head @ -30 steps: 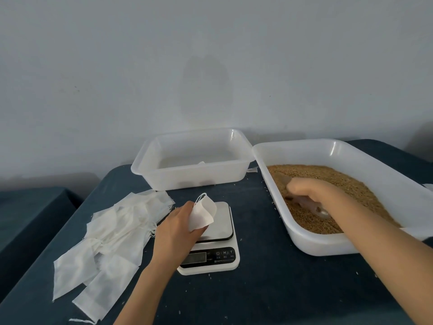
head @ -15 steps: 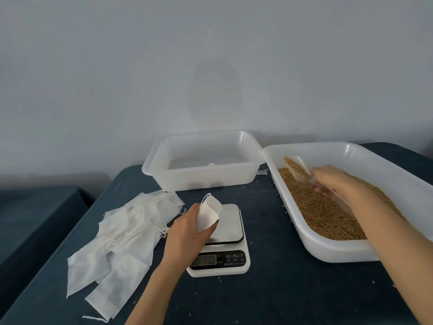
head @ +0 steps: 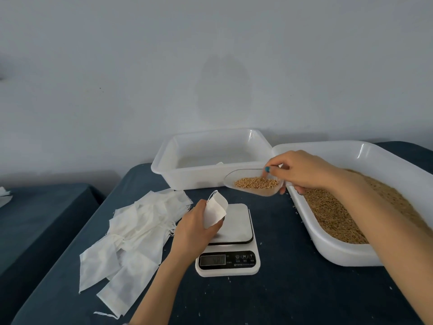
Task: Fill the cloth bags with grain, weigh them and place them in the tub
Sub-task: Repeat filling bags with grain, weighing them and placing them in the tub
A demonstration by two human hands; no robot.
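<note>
Soft even daylight, faint wall (head: 210, 66) shadow, mild wide-angle edge distortion, slight softness

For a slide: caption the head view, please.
Right hand holds a grain-filled scoop near the cloth bag in the left hand.

left grip (head: 194, 228) curled low, right grip (head: 302, 171) pinching, held higher

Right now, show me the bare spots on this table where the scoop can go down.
Bare cloth lies between the scale and the grain tub, and along the near edge of the table in front of the scale. Crowded: the pile of empty bags on the left, the back tub behind.
</note>
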